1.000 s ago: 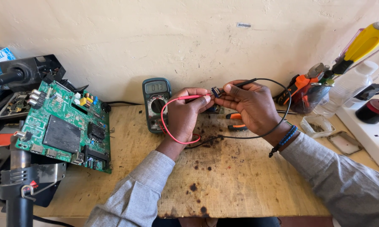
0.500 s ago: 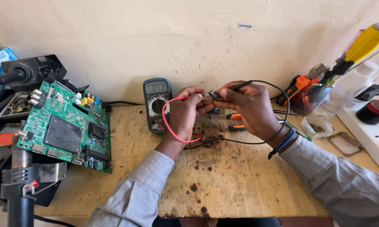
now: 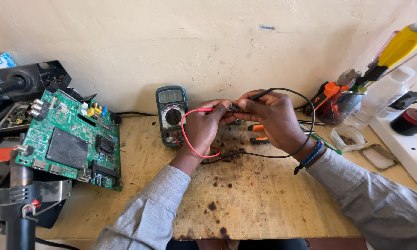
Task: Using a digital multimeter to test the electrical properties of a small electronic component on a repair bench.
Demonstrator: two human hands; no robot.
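left hand (image 3: 203, 127) pinches red probe (image 3: 200, 110) | right hand (image 3: 273, 115) pinches black probe (image 3: 260, 94); both tips on small part (image 3: 234, 107) | probes light, stiff; leads floppy; grip by handles

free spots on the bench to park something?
Bare wood lies along the near edge of the bench, between the two sleeves, and between the green circuit board and the multimeter. The right end is crowded: tool jar, small tray, power strip.

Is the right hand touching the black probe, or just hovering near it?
Touching. The head view shows the right hand pinching the black probe between thumb and fingers, its tip meeting a small part held by the left hand.
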